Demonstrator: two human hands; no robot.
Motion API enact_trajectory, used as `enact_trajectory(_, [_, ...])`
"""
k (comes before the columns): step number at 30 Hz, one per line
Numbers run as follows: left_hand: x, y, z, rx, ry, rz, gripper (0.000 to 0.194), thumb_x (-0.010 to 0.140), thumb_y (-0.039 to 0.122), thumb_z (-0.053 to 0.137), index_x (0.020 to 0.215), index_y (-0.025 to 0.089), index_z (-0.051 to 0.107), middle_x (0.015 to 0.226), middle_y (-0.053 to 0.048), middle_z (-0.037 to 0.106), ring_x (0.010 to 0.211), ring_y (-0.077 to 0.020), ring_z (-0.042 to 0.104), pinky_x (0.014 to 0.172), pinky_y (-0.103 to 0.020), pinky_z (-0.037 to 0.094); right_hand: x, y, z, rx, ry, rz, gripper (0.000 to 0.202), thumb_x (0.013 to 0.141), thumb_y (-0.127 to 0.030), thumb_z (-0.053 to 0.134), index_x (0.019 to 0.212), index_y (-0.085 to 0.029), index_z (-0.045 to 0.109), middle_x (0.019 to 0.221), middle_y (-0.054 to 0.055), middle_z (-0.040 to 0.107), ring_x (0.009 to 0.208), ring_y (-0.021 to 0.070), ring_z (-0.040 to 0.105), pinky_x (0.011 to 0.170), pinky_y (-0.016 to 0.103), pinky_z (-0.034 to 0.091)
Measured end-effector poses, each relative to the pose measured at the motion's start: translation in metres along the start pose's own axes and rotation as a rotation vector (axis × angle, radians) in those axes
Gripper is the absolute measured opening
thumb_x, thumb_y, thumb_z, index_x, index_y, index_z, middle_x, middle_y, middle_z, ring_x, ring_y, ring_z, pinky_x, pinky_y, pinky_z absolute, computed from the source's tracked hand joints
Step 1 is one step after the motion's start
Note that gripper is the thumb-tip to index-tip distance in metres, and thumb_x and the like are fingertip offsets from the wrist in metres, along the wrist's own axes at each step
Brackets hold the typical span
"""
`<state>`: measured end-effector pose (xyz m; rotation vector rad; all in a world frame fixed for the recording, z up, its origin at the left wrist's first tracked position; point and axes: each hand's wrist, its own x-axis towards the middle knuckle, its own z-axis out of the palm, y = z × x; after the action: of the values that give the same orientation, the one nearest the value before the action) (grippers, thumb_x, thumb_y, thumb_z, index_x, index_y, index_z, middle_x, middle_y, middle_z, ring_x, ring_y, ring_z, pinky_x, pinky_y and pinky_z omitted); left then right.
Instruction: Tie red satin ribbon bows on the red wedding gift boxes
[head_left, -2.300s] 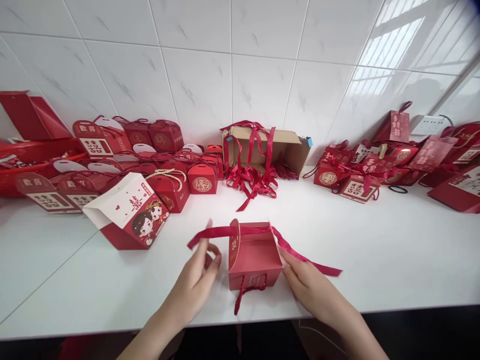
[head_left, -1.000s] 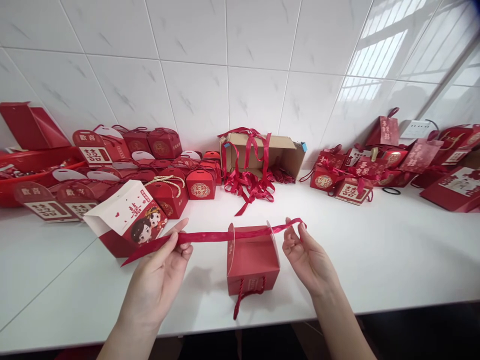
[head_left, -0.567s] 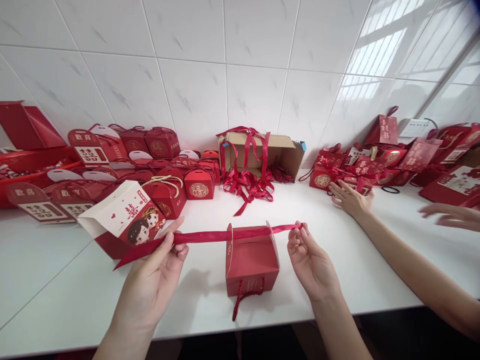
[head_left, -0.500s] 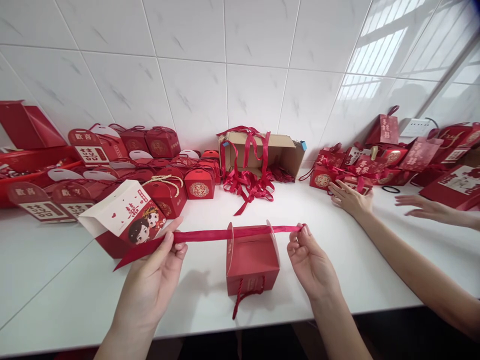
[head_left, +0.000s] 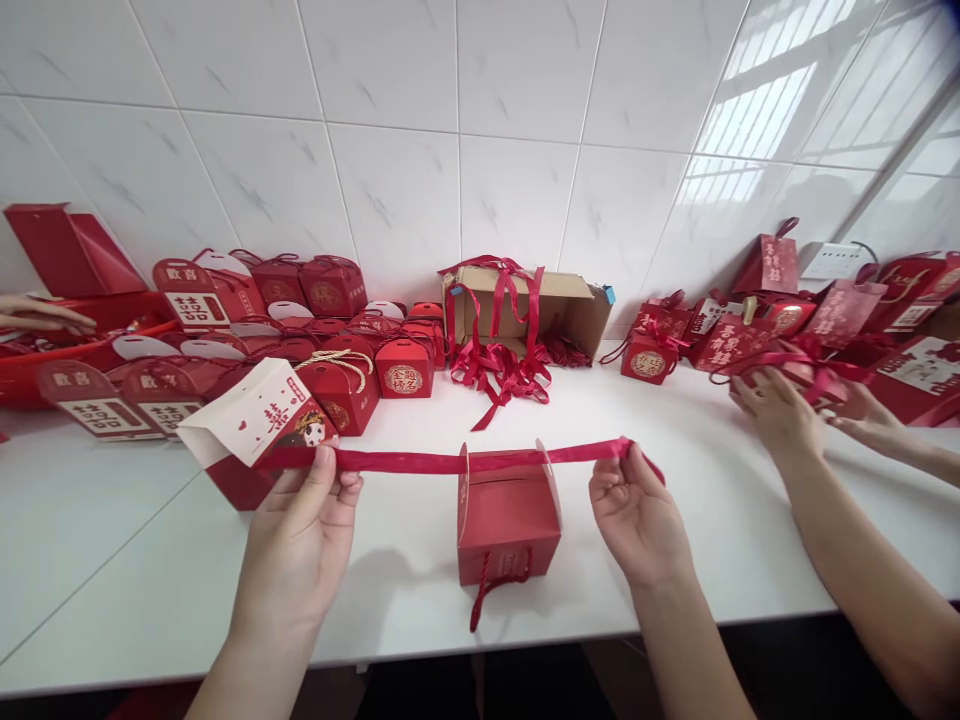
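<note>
A red ribbon (head_left: 397, 462) is stretched taut between my two hands, passing through the upright side flaps of a small red gift box (head_left: 510, 510). Thumb and fingers of my left hand (head_left: 304, 530) pinch it on the left, its loose end trailing over a larger white-and-red box (head_left: 259, 420). On the other side, my right hand (head_left: 641, 515) pinches the ribbon, with a short tail beyond the fingers. The gift box stands near the table's front edge, and a twisted red cord handle (head_left: 484, 585) hangs down its near face.
Behind lies an open cardboard box (head_left: 570, 290) with tangled ribbons (head_left: 502, 370) spilling out. Several red gift boxes (head_left: 405, 368) crowd the left. At right, another person's hands (head_left: 780, 415) hold a red box among more boxes. One further hand (head_left: 45, 312) reaches in at far left.
My right hand has moved slightly right with the ribbon, and a tail now shows past its fingers. The other person's hands have lifted a red box rightward. A hand has appeared at far left.
</note>
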<state>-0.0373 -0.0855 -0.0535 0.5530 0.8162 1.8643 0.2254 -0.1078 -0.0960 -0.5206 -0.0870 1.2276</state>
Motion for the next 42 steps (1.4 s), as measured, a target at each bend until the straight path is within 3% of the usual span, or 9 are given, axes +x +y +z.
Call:
enact_trajectory(5, [0.006, 0.015, 0.020, 0.042, -0.177, 0.114, 0.010, 0.080, 0.014, 0.065, 0.071, 0.017, 0.068, 0.076, 0.001, 0.064, 0.067, -0.0083, 0.056, 0.055, -0.016, 0.049, 0.003, -0.022, 0.022, -0.209, -0.083, -0.361, 0.015, 0.069, -0.020, 0.077, 0.079, -0.021, 0.066, 0.079, -0.005, 0.067, 0.068, 0.0056, 0.063, 0.064, 0.018, 0.053])
enact_trajectory(8, [0.009, 0.025, 0.038, 0.113, -0.306, 0.216, 0.003, 0.074, 0.017, 0.071, 0.072, 0.016, 0.069, 0.075, 0.000, 0.064, 0.067, -0.0097, 0.055, 0.057, -0.020, 0.048, 0.003, -0.039, 0.044, -0.367, -0.194, -0.468, 0.014, 0.070, -0.026, 0.077, 0.074, -0.020, 0.065, 0.069, -0.005, 0.064, 0.065, 0.0078, 0.061, 0.061, 0.022, 0.052])
enact_trajectory(12, [0.009, 0.036, 0.067, 0.218, -0.447, 0.280, 0.010, 0.071, 0.020, 0.075, 0.080, 0.017, 0.073, 0.077, 0.000, 0.066, 0.068, -0.0089, 0.055, 0.060, -0.020, 0.045, 0.002, -0.054, 0.080, -0.586, -0.350, -0.616, 0.016, 0.068, -0.027, 0.078, 0.078, -0.021, 0.068, 0.074, -0.002, 0.065, 0.066, 0.0097, 0.060, 0.056, 0.021, 0.049])
enact_trajectory(16, [0.005, 0.040, 0.094, 0.365, -0.547, 0.278, 0.019, 0.068, 0.029, 0.077, 0.081, 0.015, 0.074, 0.078, -0.004, 0.068, 0.074, -0.0130, 0.059, 0.064, -0.021, 0.046, 0.000, -0.053, 0.115, -0.769, -0.480, -0.637, 0.019, 0.071, -0.037, 0.074, 0.074, -0.019, 0.068, 0.064, -0.002, 0.061, 0.057, 0.0087, 0.056, 0.052, 0.021, 0.047])
enact_trajectory(20, [0.004, 0.040, 0.110, 0.489, -0.642, 0.314, 0.018, 0.073, 0.034, 0.072, 0.075, 0.016, 0.073, 0.072, -0.003, 0.067, 0.070, -0.0132, 0.058, 0.066, -0.023, 0.045, -0.001, -0.045, 0.137, -0.847, -0.572, -0.594, 0.025, 0.071, -0.042, 0.073, 0.073, -0.018, 0.066, 0.064, -0.002, 0.062, 0.058, 0.0090, 0.056, 0.053, 0.022, 0.046])
enact_trajectory(24, [0.004, 0.041, 0.115, 0.520, -0.659, 0.335, 0.017, 0.074, 0.034, 0.071, 0.074, 0.017, 0.073, 0.073, -0.003, 0.067, 0.071, -0.0148, 0.059, 0.068, -0.025, 0.046, -0.003, -0.039, 0.141, -0.815, -0.628, -0.573, 0.022, 0.071, -0.038, 0.073, 0.081, -0.020, 0.066, 0.069, -0.003, 0.064, 0.062, 0.0089, 0.057, 0.059, 0.022, 0.046])
enact_trajectory(32, [0.003, 0.045, 0.117, 0.459, -0.648, 0.319, 0.024, 0.072, 0.039, 0.072, 0.076, 0.015, 0.071, 0.075, -0.003, 0.068, 0.073, -0.0151, 0.062, 0.070, -0.026, 0.049, -0.005, -0.035, 0.127, -0.730, -0.569, -0.501, 0.018, 0.072, -0.037, 0.073, 0.076, -0.021, 0.067, 0.073, -0.003, 0.062, 0.066, 0.0087, 0.054, 0.062, 0.022, 0.043])
enact_trajectory(38, [0.000, 0.047, 0.122, 0.464, -0.696, 0.341, 0.027, 0.075, 0.041, 0.069, 0.079, 0.014, 0.070, 0.086, -0.006, 0.071, 0.078, -0.0173, 0.065, 0.068, -0.027, 0.051, -0.011, -0.034, 0.130, -0.678, -0.548, -0.613, 0.014, 0.073, -0.034, 0.072, 0.075, -0.022, 0.066, 0.076, -0.002, 0.062, 0.074, 0.0092, 0.057, 0.070, 0.022, 0.045])
enact_trajectory(42, [-0.003, 0.047, 0.123, 0.489, -0.730, 0.301, 0.027, 0.076, 0.043, 0.067, 0.077, 0.015, 0.069, 0.086, -0.006, 0.071, 0.082, -0.0188, 0.065, 0.068, -0.027, 0.052, -0.011, -0.034, 0.132, -0.696, -0.561, -0.613, 0.016, 0.075, -0.036, 0.070, 0.074, -0.021, 0.064, 0.074, -0.002, 0.062, 0.071, 0.0101, 0.058, 0.067, 0.023, 0.046])
